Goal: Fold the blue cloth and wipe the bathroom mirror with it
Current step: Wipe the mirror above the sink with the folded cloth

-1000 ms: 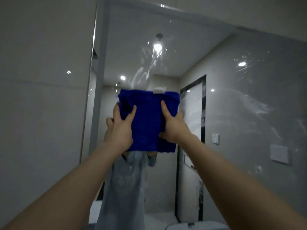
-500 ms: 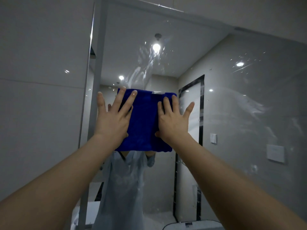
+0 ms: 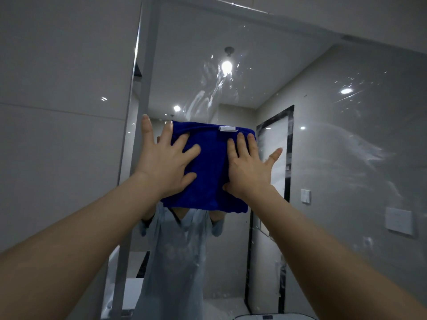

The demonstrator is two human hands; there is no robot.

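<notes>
Both hands, the left hand (image 3: 166, 162) and the right hand (image 3: 248, 167), pressed the folded cloth (image 3: 212, 167) flat against the mirror (image 3: 335, 146), fingers spread open, probably to wipe with even pressure.

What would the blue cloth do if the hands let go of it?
Probably slide or drop: the cloth seems held to the mirror only by the flat left hand and right hand. It looks soft and folded, so likely floppy, unfolding as it falls.

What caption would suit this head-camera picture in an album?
Left hand and right hand press a folded blue cloth flat against the streaky bathroom mirror.
</notes>
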